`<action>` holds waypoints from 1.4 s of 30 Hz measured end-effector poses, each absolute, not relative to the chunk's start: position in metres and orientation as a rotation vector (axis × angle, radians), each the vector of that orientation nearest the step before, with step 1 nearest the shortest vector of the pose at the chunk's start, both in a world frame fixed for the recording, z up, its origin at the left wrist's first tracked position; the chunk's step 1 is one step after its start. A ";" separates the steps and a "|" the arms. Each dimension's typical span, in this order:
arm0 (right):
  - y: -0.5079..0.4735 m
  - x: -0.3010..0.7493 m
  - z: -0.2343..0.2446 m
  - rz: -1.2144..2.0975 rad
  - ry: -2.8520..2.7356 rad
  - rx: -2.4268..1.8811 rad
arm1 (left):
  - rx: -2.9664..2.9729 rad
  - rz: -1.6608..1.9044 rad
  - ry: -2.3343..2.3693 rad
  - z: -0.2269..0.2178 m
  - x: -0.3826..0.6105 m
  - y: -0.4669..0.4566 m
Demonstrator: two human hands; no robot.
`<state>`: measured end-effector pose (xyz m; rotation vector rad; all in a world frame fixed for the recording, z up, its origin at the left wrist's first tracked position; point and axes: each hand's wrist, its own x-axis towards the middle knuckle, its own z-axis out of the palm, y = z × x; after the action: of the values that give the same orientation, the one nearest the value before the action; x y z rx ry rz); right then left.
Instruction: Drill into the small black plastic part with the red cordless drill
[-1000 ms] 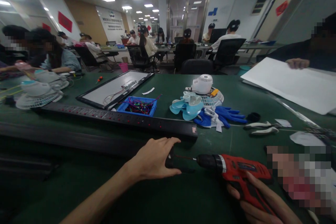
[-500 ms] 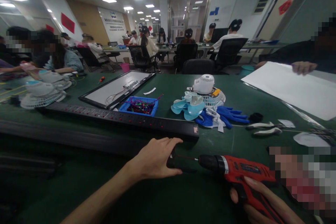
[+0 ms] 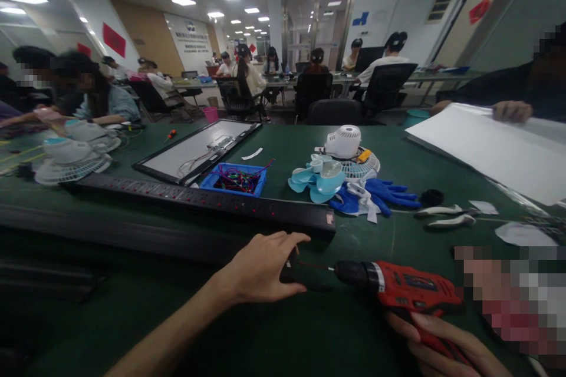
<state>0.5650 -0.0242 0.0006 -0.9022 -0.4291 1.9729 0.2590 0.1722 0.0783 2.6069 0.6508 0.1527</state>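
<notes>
My left hand (image 3: 260,270) is curled around a small black part (image 3: 289,271) lying on the green table (image 3: 177,318), thumb under it and fingers over it. My right hand (image 3: 446,344) grips the handle of a red and black cordless drill (image 3: 398,288) at the lower right. The drill's thin bit (image 3: 315,266) points left and meets the black part at my left fingertips.
A long black power strip (image 3: 207,200) runs across just behind my hands. Beyond it lie a blue bin of wires (image 3: 234,178), a flat panel (image 3: 194,150), fan parts (image 3: 336,165), blue gloves (image 3: 380,194) and white-handled pliers (image 3: 446,215). Another person's hand (image 3: 510,111) holds a white sheet (image 3: 490,150).
My right hand and the drill have slid slightly right and lower in the view. The other person's hand on the white sheet moved right. My left hand stays on the black part.
</notes>
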 end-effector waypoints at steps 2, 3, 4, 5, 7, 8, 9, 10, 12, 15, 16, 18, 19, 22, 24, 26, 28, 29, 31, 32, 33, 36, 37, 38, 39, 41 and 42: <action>-0.025 0.563 0.001 1.995 -0.435 -0.893 | 2.600 0.151 0.639 0.078 0.259 0.172; -0.025 0.561 0.001 1.995 -0.424 -0.887 | 2.597 0.151 0.633 0.078 0.259 0.172; -0.026 0.559 0.002 1.990 -0.404 -0.883 | 2.595 0.152 0.629 0.077 0.259 0.172; -0.027 0.557 0.003 1.982 -0.384 -0.867 | 2.591 0.153 0.626 0.077 0.259 0.172; -0.028 0.553 0.006 1.972 -0.365 -0.842 | 2.588 0.158 0.621 0.075 0.259 0.172; -0.028 0.551 0.008 1.973 -0.367 -0.837 | 2.588 0.160 0.619 0.074 0.259 0.172; -0.028 0.551 0.009 1.982 -0.373 -0.831 | 2.587 0.162 0.616 0.074 0.259 0.173; -0.029 0.550 0.010 1.990 -0.374 -0.834 | 2.586 0.163 0.612 0.073 0.258 0.173; -0.029 0.551 0.011 1.998 -0.359 -0.841 | 2.585 0.167 0.607 0.072 0.258 0.173; -0.029 0.555 0.009 1.997 -0.358 -0.874 | 2.583 0.170 0.602 0.072 0.258 0.174; -0.029 0.556 0.008 1.995 -0.359 -0.889 | 2.582 0.171 0.604 0.072 0.258 0.174; -0.030 0.556 0.007 1.983 -0.350 -0.903 | 2.583 0.167 0.602 0.072 0.259 0.174; -0.030 0.556 0.007 1.975 -0.340 -0.905 | 2.586 0.166 0.600 0.072 0.259 0.174; -0.030 0.556 0.007 1.965 -0.341 -0.904 | 2.595 0.163 0.592 0.073 0.259 0.174; -0.029 0.556 0.007 1.975 -0.379 -0.899 | 2.599 0.161 0.595 0.073 0.259 0.174; -0.027 0.557 0.006 1.986 -0.416 -0.894 | 2.599 0.147 0.597 0.073 0.259 0.174; -0.025 0.558 0.006 2.001 -0.439 -0.888 | 2.598 0.136 0.598 0.074 0.259 0.174; -0.024 0.559 0.005 2.006 -0.443 -0.887 | 2.597 0.132 0.598 0.074 0.259 0.174; -0.024 0.559 0.005 2.018 -0.444 -0.883 | 2.600 0.130 0.599 0.074 0.259 0.174; -0.024 0.559 0.004 2.026 -0.437 -0.877 | 2.602 0.130 0.598 0.074 0.259 0.174; -0.024 0.559 0.004 2.029 -0.421 -0.866 | 2.605 0.132 0.597 0.074 0.259 0.174; -0.026 0.559 0.002 2.028 -0.373 -0.810 | 2.620 0.144 0.593 0.073 0.260 0.174; -0.026 0.559 0.001 2.025 -0.364 -0.800 | 2.625 0.146 0.591 0.073 0.260 0.174; -0.026 0.560 0.000 2.026 -0.367 -0.796 | 2.628 0.146 0.588 0.073 0.259 0.173; -0.026 0.562 -0.001 2.034 -0.382 -0.794 | 2.631 0.144 0.587 0.073 0.259 0.173; -0.024 0.565 -0.002 2.052 -0.423 -0.792 | 2.634 0.143 0.583 0.073 0.260 0.173; -0.023 0.568 -0.002 2.072 -0.453 -0.788 | 2.634 0.142 0.581 0.073 0.260 0.173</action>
<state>0.5675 -0.0225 -0.0018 -0.7882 -0.4529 2.0719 0.2597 0.1729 0.0735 2.6340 0.5815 0.1418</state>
